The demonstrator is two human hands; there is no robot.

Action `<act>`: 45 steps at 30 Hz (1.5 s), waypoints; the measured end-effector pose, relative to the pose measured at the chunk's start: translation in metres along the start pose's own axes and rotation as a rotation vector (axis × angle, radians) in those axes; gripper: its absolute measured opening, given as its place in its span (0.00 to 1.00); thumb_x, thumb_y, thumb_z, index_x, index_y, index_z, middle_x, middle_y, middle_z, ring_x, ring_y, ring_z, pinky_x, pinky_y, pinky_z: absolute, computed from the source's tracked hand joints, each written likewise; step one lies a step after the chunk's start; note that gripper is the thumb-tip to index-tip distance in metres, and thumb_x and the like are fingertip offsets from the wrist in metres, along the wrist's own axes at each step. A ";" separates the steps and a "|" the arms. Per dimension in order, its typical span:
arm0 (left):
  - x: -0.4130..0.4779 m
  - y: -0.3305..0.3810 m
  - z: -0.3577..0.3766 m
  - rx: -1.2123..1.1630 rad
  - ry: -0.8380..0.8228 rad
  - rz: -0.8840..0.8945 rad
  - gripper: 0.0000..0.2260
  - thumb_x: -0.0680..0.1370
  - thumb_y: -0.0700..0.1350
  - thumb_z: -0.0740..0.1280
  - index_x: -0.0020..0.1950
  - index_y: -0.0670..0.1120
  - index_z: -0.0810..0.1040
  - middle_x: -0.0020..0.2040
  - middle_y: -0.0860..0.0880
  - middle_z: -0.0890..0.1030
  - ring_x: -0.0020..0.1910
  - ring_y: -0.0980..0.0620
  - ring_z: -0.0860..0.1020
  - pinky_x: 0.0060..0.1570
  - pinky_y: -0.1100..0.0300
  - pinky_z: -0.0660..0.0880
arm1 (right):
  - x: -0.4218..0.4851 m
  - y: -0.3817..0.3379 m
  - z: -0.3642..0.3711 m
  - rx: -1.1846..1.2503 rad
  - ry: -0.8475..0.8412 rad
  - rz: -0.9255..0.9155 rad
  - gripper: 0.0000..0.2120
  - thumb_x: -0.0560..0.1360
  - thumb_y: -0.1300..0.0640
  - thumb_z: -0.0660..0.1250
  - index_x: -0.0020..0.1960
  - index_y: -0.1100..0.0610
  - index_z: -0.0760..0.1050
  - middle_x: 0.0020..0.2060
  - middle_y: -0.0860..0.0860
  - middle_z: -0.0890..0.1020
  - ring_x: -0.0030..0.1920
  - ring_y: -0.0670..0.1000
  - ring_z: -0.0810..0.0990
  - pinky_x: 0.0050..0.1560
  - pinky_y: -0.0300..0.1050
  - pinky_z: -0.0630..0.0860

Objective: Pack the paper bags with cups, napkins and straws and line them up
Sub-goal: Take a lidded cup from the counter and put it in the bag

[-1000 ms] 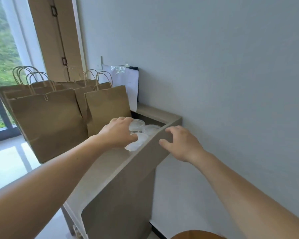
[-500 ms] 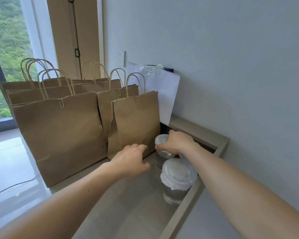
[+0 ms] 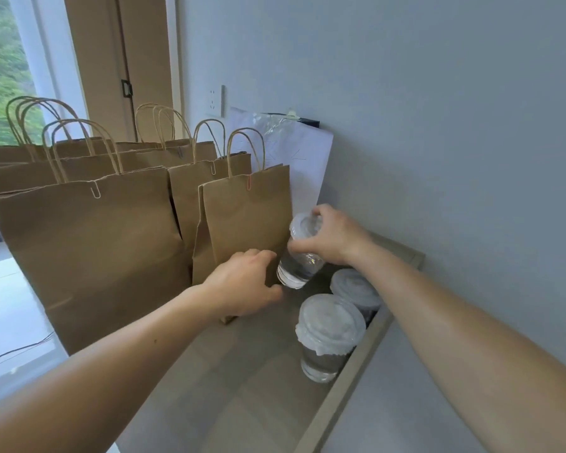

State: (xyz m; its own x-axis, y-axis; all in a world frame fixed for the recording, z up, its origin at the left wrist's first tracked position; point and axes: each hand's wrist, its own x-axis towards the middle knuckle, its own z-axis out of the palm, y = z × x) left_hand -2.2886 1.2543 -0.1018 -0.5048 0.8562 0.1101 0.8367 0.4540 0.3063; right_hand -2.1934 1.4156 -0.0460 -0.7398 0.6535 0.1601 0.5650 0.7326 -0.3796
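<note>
Right hand [image 3: 332,238] grips a tilted lidded cup [image 3: 297,268] beside the nearest paper bag [image 3: 245,217]. Left hand [image 3: 242,286] touches that bag's base (grip indeterminable).

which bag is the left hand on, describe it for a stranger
Find the white sheet standing against the grey wall; the row of brown paper bags ends in front of it. The last, smallest brown paper bag is the one the left hand grips, beside the clear lidded cup in the right hand. Only its top clip is red; its neighbours' are white.
</note>
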 end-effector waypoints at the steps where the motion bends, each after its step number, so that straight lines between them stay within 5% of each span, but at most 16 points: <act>1: -0.001 0.008 -0.004 0.001 0.010 0.004 0.32 0.76 0.58 0.64 0.77 0.52 0.61 0.73 0.49 0.69 0.71 0.47 0.67 0.61 0.54 0.68 | -0.008 0.002 -0.016 0.030 0.036 -0.011 0.46 0.58 0.33 0.74 0.71 0.50 0.66 0.64 0.49 0.76 0.61 0.53 0.77 0.56 0.49 0.74; 8: -0.016 0.097 -0.028 0.010 0.086 0.110 0.30 0.77 0.56 0.65 0.76 0.51 0.63 0.71 0.49 0.71 0.68 0.46 0.68 0.57 0.53 0.68 | -0.099 0.050 -0.142 0.096 0.256 -0.019 0.43 0.59 0.33 0.75 0.70 0.48 0.68 0.59 0.45 0.74 0.55 0.48 0.72 0.53 0.46 0.69; 14: -0.059 0.216 0.015 0.001 0.042 0.202 0.30 0.76 0.56 0.65 0.77 0.50 0.63 0.73 0.49 0.68 0.72 0.47 0.66 0.60 0.53 0.67 | -0.215 0.147 -0.190 0.108 0.204 0.120 0.43 0.58 0.34 0.76 0.69 0.45 0.69 0.57 0.44 0.71 0.58 0.50 0.73 0.58 0.51 0.74; 24: -0.171 0.359 0.216 0.008 -0.465 0.299 0.35 0.76 0.56 0.68 0.79 0.50 0.57 0.77 0.48 0.65 0.74 0.46 0.63 0.70 0.51 0.64 | -0.395 0.335 -0.106 -0.021 -0.056 0.397 0.45 0.59 0.34 0.75 0.72 0.44 0.64 0.63 0.48 0.74 0.55 0.52 0.75 0.47 0.47 0.70; 29: -0.217 0.363 0.293 0.020 -0.733 0.210 0.36 0.71 0.51 0.72 0.76 0.50 0.62 0.69 0.47 0.72 0.63 0.46 0.74 0.62 0.51 0.75 | -0.438 0.375 -0.049 0.007 -0.172 0.476 0.48 0.59 0.34 0.73 0.74 0.45 0.60 0.65 0.50 0.71 0.60 0.54 0.74 0.49 0.47 0.72; 32: -0.240 0.350 0.326 0.105 -0.894 0.159 0.43 0.67 0.57 0.75 0.77 0.50 0.59 0.71 0.47 0.71 0.65 0.44 0.73 0.63 0.48 0.74 | -0.446 0.382 -0.022 0.068 -0.170 0.516 0.46 0.60 0.34 0.73 0.73 0.45 0.61 0.64 0.50 0.71 0.61 0.54 0.74 0.51 0.48 0.72; 35: -0.260 0.348 0.355 0.050 -0.932 0.073 0.36 0.68 0.64 0.71 0.71 0.50 0.67 0.62 0.50 0.77 0.59 0.47 0.77 0.57 0.53 0.77 | -0.451 0.384 0.000 0.094 -0.145 0.543 0.44 0.60 0.35 0.73 0.72 0.45 0.62 0.63 0.50 0.71 0.62 0.54 0.73 0.54 0.49 0.73; 40: -0.272 0.351 0.380 -0.151 -0.875 -0.086 0.16 0.77 0.56 0.63 0.55 0.45 0.77 0.45 0.47 0.83 0.46 0.46 0.83 0.52 0.48 0.81 | -0.468 0.381 0.026 0.062 -0.158 0.544 0.44 0.58 0.35 0.71 0.70 0.44 0.61 0.62 0.49 0.71 0.60 0.54 0.73 0.48 0.47 0.70; 45: -0.268 0.344 0.386 -0.291 -0.914 -0.232 0.15 0.81 0.47 0.59 0.52 0.37 0.80 0.41 0.42 0.85 0.37 0.49 0.85 0.48 0.51 0.83 | -0.497 0.380 0.041 0.018 -0.232 0.414 0.46 0.58 0.30 0.68 0.72 0.42 0.58 0.65 0.45 0.69 0.63 0.51 0.70 0.53 0.46 0.73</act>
State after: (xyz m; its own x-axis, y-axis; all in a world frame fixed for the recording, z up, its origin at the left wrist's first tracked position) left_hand -1.7837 1.2759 -0.3907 -0.1888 0.6705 -0.7175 0.5912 0.6610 0.4622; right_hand -1.6262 1.3617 -0.3070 -0.5173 0.8283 -0.2152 0.8246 0.4151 -0.3844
